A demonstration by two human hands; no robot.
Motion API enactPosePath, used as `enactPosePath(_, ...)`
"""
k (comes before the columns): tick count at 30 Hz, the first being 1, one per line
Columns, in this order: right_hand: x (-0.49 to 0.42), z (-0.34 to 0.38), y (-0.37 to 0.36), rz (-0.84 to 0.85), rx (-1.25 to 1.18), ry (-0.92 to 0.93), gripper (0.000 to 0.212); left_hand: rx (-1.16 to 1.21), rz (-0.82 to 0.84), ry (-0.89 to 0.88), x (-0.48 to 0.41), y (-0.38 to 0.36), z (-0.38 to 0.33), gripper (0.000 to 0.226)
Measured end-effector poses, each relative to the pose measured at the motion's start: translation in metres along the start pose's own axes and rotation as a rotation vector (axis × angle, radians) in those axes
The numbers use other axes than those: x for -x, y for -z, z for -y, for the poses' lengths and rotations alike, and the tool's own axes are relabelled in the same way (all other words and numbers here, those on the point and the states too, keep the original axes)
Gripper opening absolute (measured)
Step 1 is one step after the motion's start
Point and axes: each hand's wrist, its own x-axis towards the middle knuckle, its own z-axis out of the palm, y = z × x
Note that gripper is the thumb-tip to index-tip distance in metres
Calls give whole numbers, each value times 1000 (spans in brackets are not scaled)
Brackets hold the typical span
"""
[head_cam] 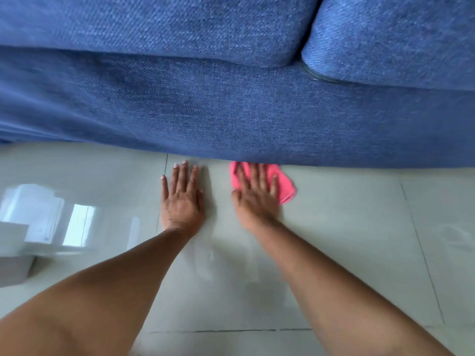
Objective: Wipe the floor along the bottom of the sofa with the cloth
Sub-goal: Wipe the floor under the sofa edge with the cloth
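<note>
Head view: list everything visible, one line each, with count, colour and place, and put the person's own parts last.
sofa: one, blue woven fabric, fills the upper half; its bottom edge meets the floor.
seat cushions: two, blue, on top of the sofa, a seam between them at upper right.
floor: glossy pale grey tiles with dark grout lines, lower half; window reflections at left.
cloth: one, pink, flat on the floor against the sofa's bottom edge.
left hand: one, bare, palm flat on the floor, fingers spread, holding nothing.
right hand: one, bare, pressed flat on the cloth, blurred.
</note>
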Motion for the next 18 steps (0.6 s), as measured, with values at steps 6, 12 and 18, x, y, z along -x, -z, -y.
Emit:
enactPosePath(6, 71, -72, 0, 142, 257, 939, 63, -36, -8, 263, 15, 14, 70, 67)
enactPosePath(12, -3, -79, 6, -28, 200, 5, 64, -50, -22, 274, 18, 8, 69, 60)
enactPosePath(18, -25, 88, -9, -58, 58, 28, 65, -6, -36, 257, 18, 8, 75, 60)
